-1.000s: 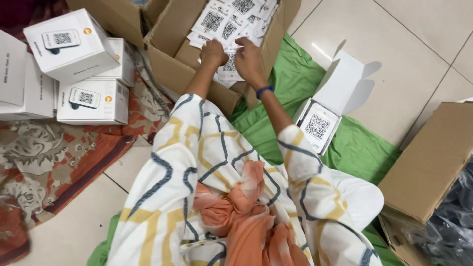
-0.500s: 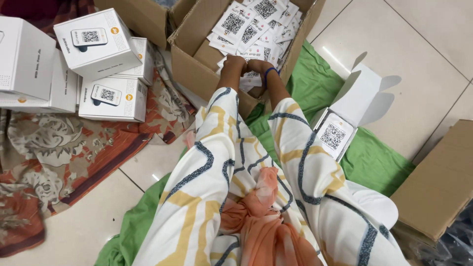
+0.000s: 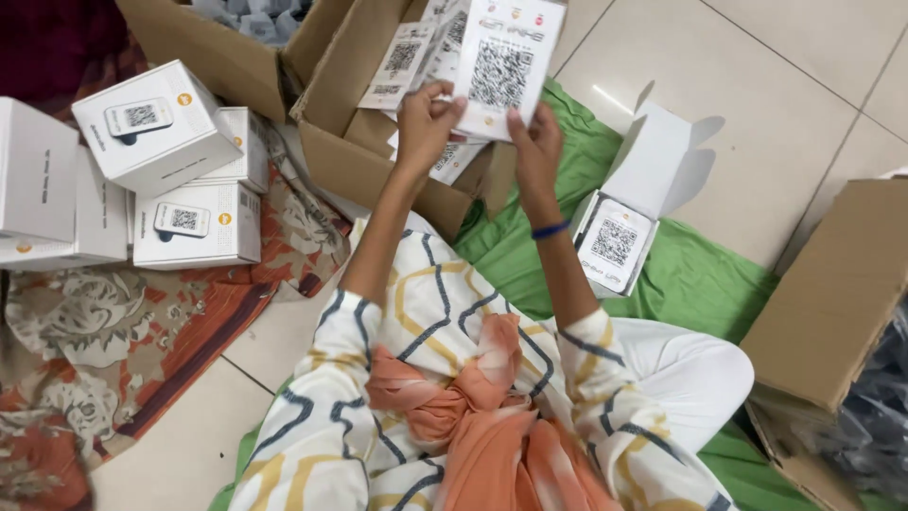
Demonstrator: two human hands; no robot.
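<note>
Both my hands are raised over an open cardboard box point(image 3: 350, 161) full of white printed cards. My left hand point(image 3: 423, 121) and my right hand point(image 3: 535, 142) together hold a stack of white cards point(image 3: 501, 66) with a square code pattern on the top one. More of the same cards point(image 3: 402, 59) lie inside the box behind the stack. A blue band circles my right wrist. An open small white box point(image 3: 619, 237) with a coded card in it lies on the green cloth point(image 3: 700, 284) just right of my right forearm.
Several closed white boxes point(image 3: 156, 132) are stacked at the left on a patterned orange rug point(image 3: 142, 341). A second brown carton point(image 3: 832, 293) stands at the right, with dark plastic beside it. The floor is pale tile point(image 3: 785, 104). My patterned sleeves and orange scarf fill the foreground.
My hands have lifted out of the cardboard box holding a stack of cards, which now stands up in front of the camera. The view has drawn closer.
</note>
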